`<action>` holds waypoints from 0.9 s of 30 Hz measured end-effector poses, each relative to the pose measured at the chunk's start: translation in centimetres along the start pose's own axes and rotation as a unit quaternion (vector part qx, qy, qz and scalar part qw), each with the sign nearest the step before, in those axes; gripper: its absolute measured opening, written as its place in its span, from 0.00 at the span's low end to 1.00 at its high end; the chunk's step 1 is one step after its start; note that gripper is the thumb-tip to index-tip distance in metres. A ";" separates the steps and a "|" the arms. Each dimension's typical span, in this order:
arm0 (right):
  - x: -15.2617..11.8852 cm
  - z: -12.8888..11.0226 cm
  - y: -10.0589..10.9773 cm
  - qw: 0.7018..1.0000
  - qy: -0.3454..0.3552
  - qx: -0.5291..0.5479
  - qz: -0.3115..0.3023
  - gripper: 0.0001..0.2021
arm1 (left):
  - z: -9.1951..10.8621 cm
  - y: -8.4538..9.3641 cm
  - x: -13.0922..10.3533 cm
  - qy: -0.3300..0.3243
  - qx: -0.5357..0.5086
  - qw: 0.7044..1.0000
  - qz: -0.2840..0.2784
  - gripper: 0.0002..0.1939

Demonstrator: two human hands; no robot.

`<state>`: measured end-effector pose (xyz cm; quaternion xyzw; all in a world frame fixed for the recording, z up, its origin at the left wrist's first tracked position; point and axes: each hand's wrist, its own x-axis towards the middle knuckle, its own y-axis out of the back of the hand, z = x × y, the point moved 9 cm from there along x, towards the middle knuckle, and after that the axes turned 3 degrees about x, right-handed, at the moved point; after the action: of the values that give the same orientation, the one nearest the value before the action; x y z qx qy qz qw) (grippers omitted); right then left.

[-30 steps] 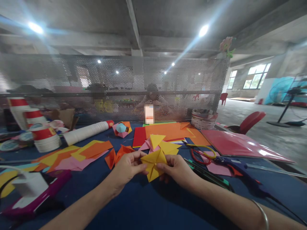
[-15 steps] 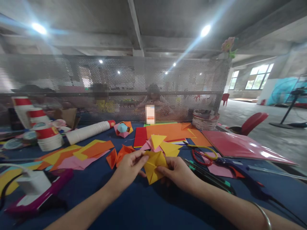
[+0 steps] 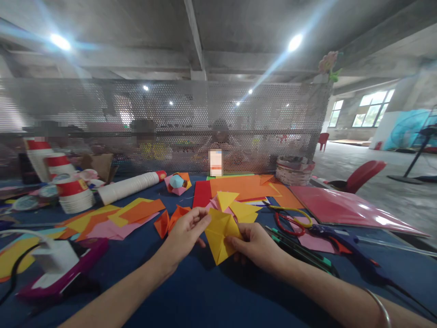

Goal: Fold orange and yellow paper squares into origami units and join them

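Observation:
A folded yellow paper [image 3: 220,234] with creases across its face is held over the blue table, its lower end coming to a point. My left hand [image 3: 191,230] pinches its upper left edge between thumb and fingers. On the right side, my right hand [image 3: 251,241] grips it, the thumb lying on the front and the other fingers partly hidden behind. Just beyond are yellow and pink folded pieces [image 3: 227,200]. Orange folded pieces [image 3: 170,221] lie beside my left hand.
Red-handled scissors [image 3: 290,221], dark green-tipped pens [image 3: 300,250] and a blue glue gun [image 3: 351,250] lie at right. Stacked paper cups [image 3: 73,196] and a purple power strip [image 3: 64,273] are at left. A woven basket [image 3: 295,171] stands by the mesh partition [image 3: 191,109].
The yellow paper's upper part looks flatter and wider than before, with its top left edge opened out. Both hands still hold it. The view has shifted slightly.

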<state>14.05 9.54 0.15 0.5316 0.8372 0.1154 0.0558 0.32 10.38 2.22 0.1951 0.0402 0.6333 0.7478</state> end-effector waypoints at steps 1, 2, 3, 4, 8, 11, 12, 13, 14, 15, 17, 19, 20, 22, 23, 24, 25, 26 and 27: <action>0.0 0.0 0.2 1.000 0.000 0.003 0.009 0.09 | 0.5 0.4 -0.1 -0.023 0.017 0.999 0.022 0.14; 0.1 0.0 0.5 1.000 0.000 0.006 0.019 0.10 | 1.1 0.8 -0.2 -0.048 0.038 0.997 0.045 0.12; 0.1 0.1 0.7 1.000 -0.001 0.010 0.029 0.10 | 1.7 1.1 -0.5 -0.074 0.059 0.993 0.064 0.11; 0.2 0.1 0.9 0.999 -0.002 0.016 0.039 0.10 | 2.4 1.3 -0.8 -0.098 0.080 0.989 0.080 0.09; 0.3 0.3 1.5 0.997 -0.007 0.036 0.061 0.10 | 4.1 1.3 -1.9 -0.160 0.143 0.972 0.092 0.07; 0.4 0.3 1.6 0.997 -0.008 0.040 0.067 0.10 | 4.2 0.5 -1.9 -0.167 0.174 0.969 0.055 0.09; 0.4 0.4 1.6 0.997 -0.008 0.041 0.067 0.10 | 4.1 0.2 -1.8 -0.167 0.182 0.968 0.040 0.10; 0.4 0.4 1.6 0.997 -0.007 0.041 0.067 0.10 | 4.0 0.0 -1.7 -0.166 0.188 0.968 0.025 0.11; 0.4 0.4 1.6 0.997 -0.006 0.042 0.066 0.10 | 3.9 -0.3 -1.7 -0.166 0.193 0.967 0.013 0.13; 0.4 0.3 1.6 0.997 -0.004 0.042 0.066 0.10 | 3.9 -0.4 -1.6 -0.166 0.197 0.966 0.002 0.14; 0.4 0.3 1.6 0.997 0.000 0.043 0.065 0.10 | 3.8 -0.8 -1.6 -0.167 0.201 0.965 -0.020 0.15; 0.4 0.1 1.7 0.997 0.005 0.041 0.065 0.10 | 3.8 -1.0 -1.6 -0.163 0.201 0.965 -0.040 0.15; 0.3 0.1 1.7 0.997 0.006 0.040 0.064 0.10 | 3.7 -1.1 -1.6 -0.159 0.198 0.966 -0.048 0.15; 0.3 0.0 1.7 0.997 0.007 0.038 0.063 0.09 | 3.4 -1.1 -1.6 -0.146 0.190 0.969 -0.054 0.14; 0.3 -0.1 1.7 0.997 0.007 0.037 0.064 0.09 | 3.1 -1.1 -1.5 -0.137 0.184 0.972 -0.053 0.14; 0.3 -0.1 1.7 0.997 0.008 0.037 0.065 0.09 | 2.8 -1.0 -1.4 -0.128 0.178 0.974 -0.049 0.14; 0.3 -0.1 1.7 0.997 0.008 0.038 0.066 0.10 | 2.5 -0.9 -1.3 -0.118 0.172 0.977 -0.044 0.14; 0.3 -0.1 1.7 0.997 0.009 0.038 0.067 0.10 | 2.2 -0.8 -1.2 -0.107 0.167 0.979 -0.037 0.13; 0.3 -0.1 1.7 0.997 0.009 0.039 0.068 0.10 | 2.0 -0.7 -1.0 -0.098 0.161 0.982 -0.029 0.12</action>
<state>15.38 10.50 0.67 0.5880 0.8035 0.0910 0.0197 1.40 8.83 3.58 0.3734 0.0737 0.5743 0.7248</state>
